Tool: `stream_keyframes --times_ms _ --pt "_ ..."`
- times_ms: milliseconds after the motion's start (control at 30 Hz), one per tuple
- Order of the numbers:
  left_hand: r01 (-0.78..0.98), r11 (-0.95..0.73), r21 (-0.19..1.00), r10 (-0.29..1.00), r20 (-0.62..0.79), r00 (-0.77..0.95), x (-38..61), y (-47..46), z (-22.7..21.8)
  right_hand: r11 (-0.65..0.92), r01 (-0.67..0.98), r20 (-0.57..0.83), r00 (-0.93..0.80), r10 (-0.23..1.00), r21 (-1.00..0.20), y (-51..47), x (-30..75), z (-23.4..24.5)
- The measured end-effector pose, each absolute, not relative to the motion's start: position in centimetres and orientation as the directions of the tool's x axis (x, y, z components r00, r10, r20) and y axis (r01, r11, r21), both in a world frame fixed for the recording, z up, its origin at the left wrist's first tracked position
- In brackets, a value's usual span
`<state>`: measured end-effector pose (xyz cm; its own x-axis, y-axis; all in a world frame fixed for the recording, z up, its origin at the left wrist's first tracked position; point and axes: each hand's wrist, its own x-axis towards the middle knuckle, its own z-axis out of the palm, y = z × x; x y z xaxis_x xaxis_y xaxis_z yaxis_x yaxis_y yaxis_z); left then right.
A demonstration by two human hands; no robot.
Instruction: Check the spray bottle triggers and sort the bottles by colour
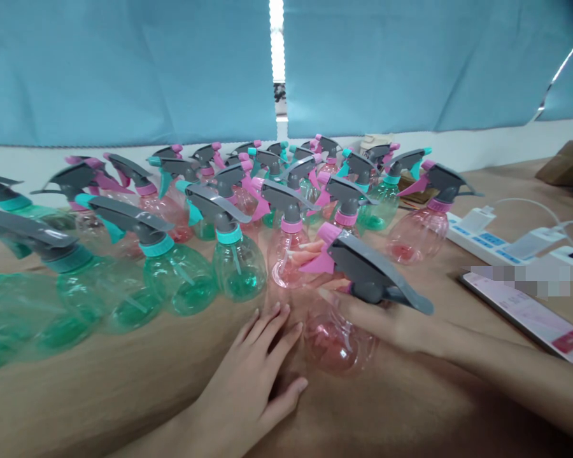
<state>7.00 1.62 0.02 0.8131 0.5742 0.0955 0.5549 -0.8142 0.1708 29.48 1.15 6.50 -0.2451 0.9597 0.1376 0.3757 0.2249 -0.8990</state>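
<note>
A clear pink spray bottle (340, 343) with a grey and pink trigger head stands in front of me, slightly tilted in view. My right hand (353, 305) is closed around its neck, just under the trigger head; the fingers pass behind it and are partly hidden. To the left of that bottle, my left hand (267, 356) lies flat on the wooden table (138, 388), fingers spread and holding nothing. Just beyond my fingers stand another pink spray bottle (286, 245) and a green spray bottle (240, 270).
Several more green and pink spray bottles crowd the table's left and back, including a pink one (417, 235) at right. A white power strip (487, 238) with plugged-in chargers and a phone (520, 312) lie on the right. Behind hangs a blue curtain (172, 70).
</note>
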Motion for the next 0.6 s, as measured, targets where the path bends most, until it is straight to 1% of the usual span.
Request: stream_keyframes --times_ms 100,167,267,367,433,533,600 --pt "0.555 -0.814 0.170 0.574 0.093 0.814 6.95 1.62 -0.06 0.283 0.434 0.198 -0.231 0.953 -0.855 1.11 29.55 6.45" --pt "0.557 -0.813 0.171 0.575 0.090 0.813 6.92 1.63 -0.09 0.295 0.450 0.207 -0.236 0.949 -0.843 1.09 29.49 6.56" --pt "0.553 -0.813 0.180 0.574 0.096 0.813 6.89 1.65 -0.09 0.305 0.428 0.219 -0.239 0.946 -0.851 1.14 29.31 6.85" --pt "0.548 -0.817 0.181 0.569 0.101 0.816 6.86 1.64 -0.06 0.330 0.378 0.231 -0.283 0.931 -0.865 1.22 29.29 7.00" --pt "0.548 -0.819 0.172 0.568 0.098 0.817 6.86 1.61 -0.05 0.313 0.366 0.202 -0.311 0.929 -0.876 1.25 29.47 6.89" --pt "0.552 -0.820 0.152 0.568 0.094 0.818 6.89 1.59 -0.08 0.264 0.391 0.141 -0.316 0.938 -0.882 1.26 29.83 6.58" --pt "0.552 -0.822 0.137 0.566 0.096 0.819 6.91 1.62 -0.08 0.268 0.412 0.134 -0.326 0.936 -0.871 1.31 29.93 6.53"
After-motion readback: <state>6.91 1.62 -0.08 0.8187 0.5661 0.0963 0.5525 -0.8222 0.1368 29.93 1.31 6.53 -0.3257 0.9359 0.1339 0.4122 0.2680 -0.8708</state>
